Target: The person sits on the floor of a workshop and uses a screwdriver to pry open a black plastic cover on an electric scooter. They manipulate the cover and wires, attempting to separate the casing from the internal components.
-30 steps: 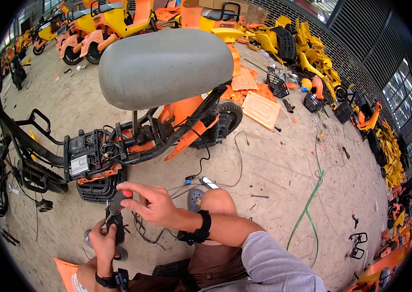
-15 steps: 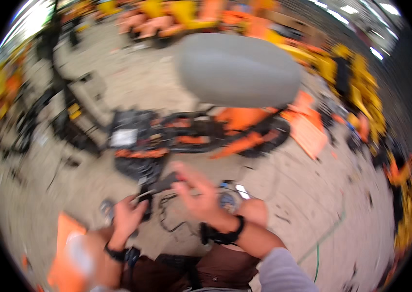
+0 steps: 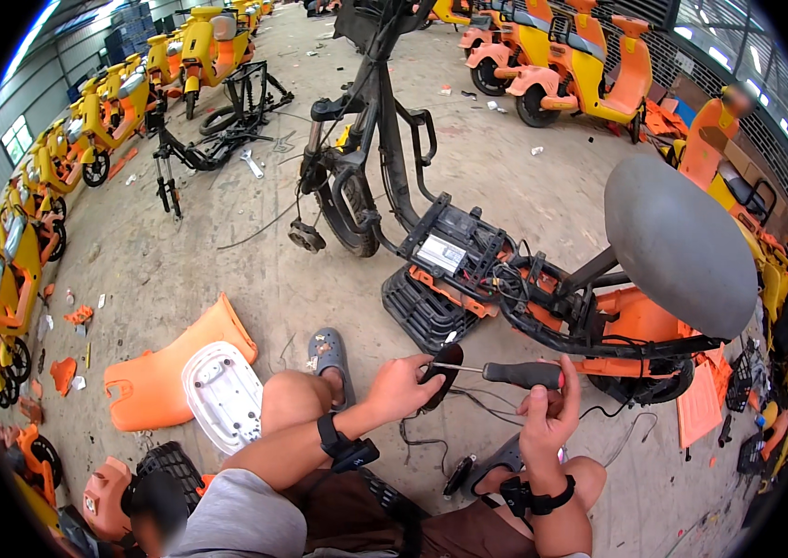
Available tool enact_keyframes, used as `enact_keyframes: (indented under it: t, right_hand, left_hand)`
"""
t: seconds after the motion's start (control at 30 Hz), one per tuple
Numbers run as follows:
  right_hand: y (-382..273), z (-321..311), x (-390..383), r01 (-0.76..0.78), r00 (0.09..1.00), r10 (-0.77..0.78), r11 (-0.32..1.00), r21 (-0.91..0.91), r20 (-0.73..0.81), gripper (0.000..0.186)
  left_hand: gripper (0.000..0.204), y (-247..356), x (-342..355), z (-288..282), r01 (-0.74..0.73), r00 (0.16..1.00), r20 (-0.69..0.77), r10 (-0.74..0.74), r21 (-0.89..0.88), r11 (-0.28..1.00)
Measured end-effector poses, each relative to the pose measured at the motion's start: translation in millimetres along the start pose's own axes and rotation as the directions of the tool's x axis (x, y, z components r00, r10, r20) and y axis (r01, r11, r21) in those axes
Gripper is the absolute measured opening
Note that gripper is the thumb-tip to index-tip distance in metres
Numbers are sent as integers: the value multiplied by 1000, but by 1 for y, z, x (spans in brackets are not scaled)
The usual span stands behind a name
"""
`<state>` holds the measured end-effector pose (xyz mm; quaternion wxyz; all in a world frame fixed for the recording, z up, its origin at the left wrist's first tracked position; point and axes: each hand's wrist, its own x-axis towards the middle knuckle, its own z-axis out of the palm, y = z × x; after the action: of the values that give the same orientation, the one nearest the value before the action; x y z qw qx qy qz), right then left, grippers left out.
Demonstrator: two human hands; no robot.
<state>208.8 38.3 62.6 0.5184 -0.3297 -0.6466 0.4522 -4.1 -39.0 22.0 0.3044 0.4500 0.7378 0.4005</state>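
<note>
My left hand [image 3: 399, 389] pinches a small dark rounded piece [image 3: 446, 368] in front of my knees. My right hand [image 3: 547, 414] holds the red end of a screwdriver [image 3: 526, 374] with a black handle between thumb and fingers. The screwdriver lies nearly level, its metal shaft pointing left at the dark piece; whether the tip sits in a screw is hidden. Just beyond my hands stands a stripped scooter frame [image 3: 543, 307] with a large grey seat [image 3: 682, 246], a battery box [image 3: 450, 246] and exposed wires.
An orange panel [image 3: 166, 372] and a white plastic cover [image 3: 223, 395] lie by my left leg. A loose cable [image 3: 431, 442] trails between my feet. Farther off are a black bare frame [image 3: 199, 153], a wrench [image 3: 252, 165] and rows of yellow-and-orange scooters [image 3: 589, 70].
My head view has swung, so the scooter now appears farther right and sharper. The screwdriver has gone from slanted to nearly level, and my right fingers have closed in on its handle.
</note>
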Motion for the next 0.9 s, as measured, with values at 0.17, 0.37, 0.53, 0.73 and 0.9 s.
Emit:
enact_keyframes:
  t: [0.17, 0.37, 0.53, 0.73, 0.9]
  right_hand:
    - [2, -2, -1, 68, 998, -68, 998, -9, -10, 52]
    - [3, -4, -5, 97, 995, -97, 995, 21, 8, 52]
    - [8, -14, -6, 139, 990, -138, 989, 46, -24, 51]
    - [-4, -15, -2, 304, 950, -302, 953, 14, -76, 56]
    - [-10, -20, 17, 254, 933, -263, 965, -69, -246, 52]
  left_hand:
    - [45, 11, 1, -5, 3, 1000, -9, -3, 1, 1000]
    - [43, 2, 0, -1, -36, 999, -27, 35, -44, 998]
    - [42, 20, 5, -5, 40, 999, -17, -42, -92, 995]
    - [36, 13, 6, -8, -35, 995, -97, 32, -30, 999]
    - [42, 16, 16, -15, 154, 988, 65, -140, -324, 933]
